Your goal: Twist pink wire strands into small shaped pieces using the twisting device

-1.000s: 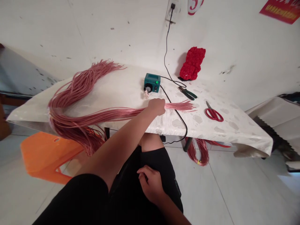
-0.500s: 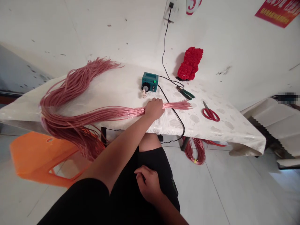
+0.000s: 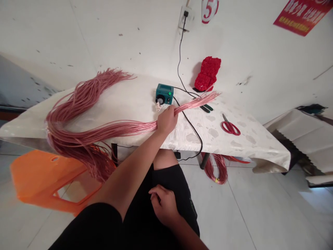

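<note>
My left hand (image 3: 167, 119) is closed round the middle of a thin bundle of pink wires (image 3: 122, 128). Its short free end points up and right over the tablecloth, in front of dark green pliers (image 3: 205, 108). To the left the wires run into a larger looped hank (image 3: 67, 104), part of which hangs over the table's front edge. A small teal device (image 3: 164, 93) with a black dial and a lit green button stands just behind my left hand. My right hand (image 3: 165, 205) rests on my thigh, fingers loosely curled, thumb apart, nothing held.
Red-handled scissors (image 3: 230, 127) lie on the right of the tablecloth (image 3: 226, 146). A red textured object (image 3: 207, 74) leans against the wall. The device's black cord (image 3: 200, 139) drops over the front edge. Below are an orange stool (image 3: 33, 180) and a tied wire coil (image 3: 218, 170).
My left hand has lifted and tilted the bundle, so its free end has swung upward in front of the pliers. My right hand stays on my thigh. The view has shifted slightly.
</note>
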A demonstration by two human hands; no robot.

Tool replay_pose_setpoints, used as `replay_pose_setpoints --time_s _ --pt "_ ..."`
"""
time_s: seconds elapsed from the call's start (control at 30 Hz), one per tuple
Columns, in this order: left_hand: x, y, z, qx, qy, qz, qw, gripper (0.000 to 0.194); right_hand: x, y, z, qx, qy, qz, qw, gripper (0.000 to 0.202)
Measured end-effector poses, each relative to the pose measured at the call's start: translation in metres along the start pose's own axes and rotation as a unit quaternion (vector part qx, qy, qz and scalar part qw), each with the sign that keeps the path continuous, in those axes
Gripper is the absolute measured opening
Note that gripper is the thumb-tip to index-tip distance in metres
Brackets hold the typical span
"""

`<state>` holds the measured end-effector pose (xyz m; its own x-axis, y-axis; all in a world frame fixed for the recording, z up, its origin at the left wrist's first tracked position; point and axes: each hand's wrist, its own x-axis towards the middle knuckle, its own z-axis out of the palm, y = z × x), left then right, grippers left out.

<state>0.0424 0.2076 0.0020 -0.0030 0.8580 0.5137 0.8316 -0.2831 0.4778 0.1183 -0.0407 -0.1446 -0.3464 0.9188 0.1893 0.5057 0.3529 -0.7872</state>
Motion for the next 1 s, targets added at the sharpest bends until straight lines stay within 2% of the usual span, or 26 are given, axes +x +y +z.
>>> replay_pose_setpoints --time_s 0.23,0.37,0.43,0.57,0.67,0.9,1.0 --pt "0.006 -0.006 0.001 -0.095 0.102 -0.074 0.987 0.019 0.001 0.0 0.001 0.0 0.002 -0.005 1.0 0.025" --pt "0.009 -0.008 0.003 -0.137 0.134 -0.104 0.976 0.013 0.001 0.0 0.001 0.001 0.006 -0.007 1.0 0.025" --pt "0.01 -0.008 0.003 -0.158 0.135 -0.103 0.973 0.011 0.0 0.001 0.001 0.001 0.008 -0.01 1.0 0.025" --pt "0.01 -0.007 0.003 -0.211 0.123 -0.084 0.966 0.028 0.0 0.001 0.001 -0.003 0.005 -0.007 1.0 0.026" --pt "0.01 -0.007 0.004 -0.265 0.11 -0.088 0.954 0.032 0.001 0.001 0.001 -0.004 0.004 -0.003 1.0 0.026" --pt "0.017 -0.016 0.006 -0.408 0.109 -0.175 0.89 0.049 0.0 0.0 0.0 -0.001 0.004 -0.003 1.0 0.025" --pt "0.02 -0.02 0.002 -0.435 0.114 -0.191 0.873 0.053 -0.001 -0.001 0.0 0.001 0.009 -0.007 1.0 0.025"
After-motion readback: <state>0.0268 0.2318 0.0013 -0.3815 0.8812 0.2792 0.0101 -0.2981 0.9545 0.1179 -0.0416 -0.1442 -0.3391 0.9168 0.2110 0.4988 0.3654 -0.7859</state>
